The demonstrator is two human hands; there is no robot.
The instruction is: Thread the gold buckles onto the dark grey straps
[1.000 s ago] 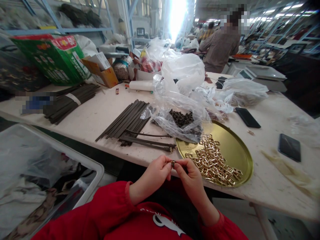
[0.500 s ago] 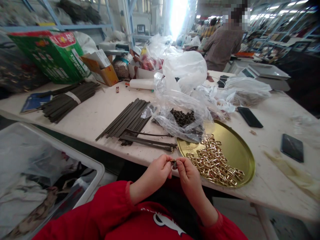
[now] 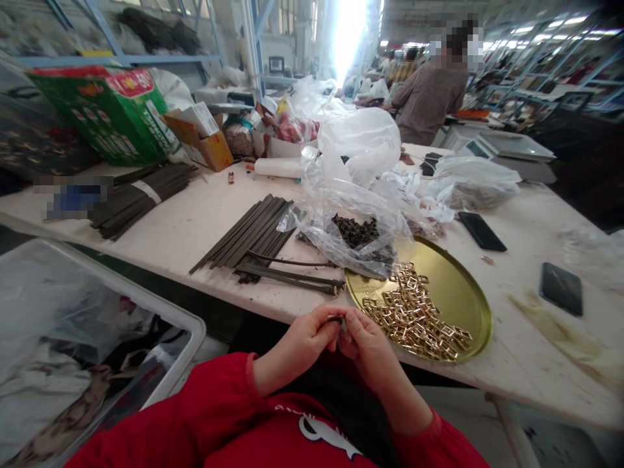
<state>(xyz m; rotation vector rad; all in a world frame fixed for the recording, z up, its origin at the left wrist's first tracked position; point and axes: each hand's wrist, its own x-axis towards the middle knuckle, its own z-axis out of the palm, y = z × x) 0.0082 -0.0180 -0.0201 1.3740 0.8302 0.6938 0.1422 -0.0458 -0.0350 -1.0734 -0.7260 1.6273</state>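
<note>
Close to the table's front edge, my left hand point(image 3: 312, 335) and my right hand point(image 3: 363, 338) meet fingertip to fingertip. Both are closed in a pinch around a small gold buckle with a dark piece on it point(image 3: 337, 319), mostly covered by my fingers. Just right of my hands, a round gold tray point(image 3: 470, 292) holds a heap of gold buckles point(image 3: 419, 318). An open clear plastic bag point(image 3: 312, 227) with small dark pieces point(image 3: 355, 231) overlaps the tray's far edge. Several dark straps point(image 3: 292, 278) lie beyond my hands, some with small fittings at their ends.
Stacked dark strips point(image 3: 244, 234) and a banded bundle point(image 3: 146, 195) lie on the left. Two phones point(image 3: 481, 231) are at the right. A white bin point(image 3: 195, 331) stands beside the table at lower left. Boxes point(image 3: 205, 146) and plastic bags point(image 3: 361, 140) crowd the back; a person point(image 3: 429, 97) stands beyond.
My right hand has turned inward and its fingers have closed further over the buckle, hiding more of it. My hands have come nearer each other. The view has shifted slightly.
</note>
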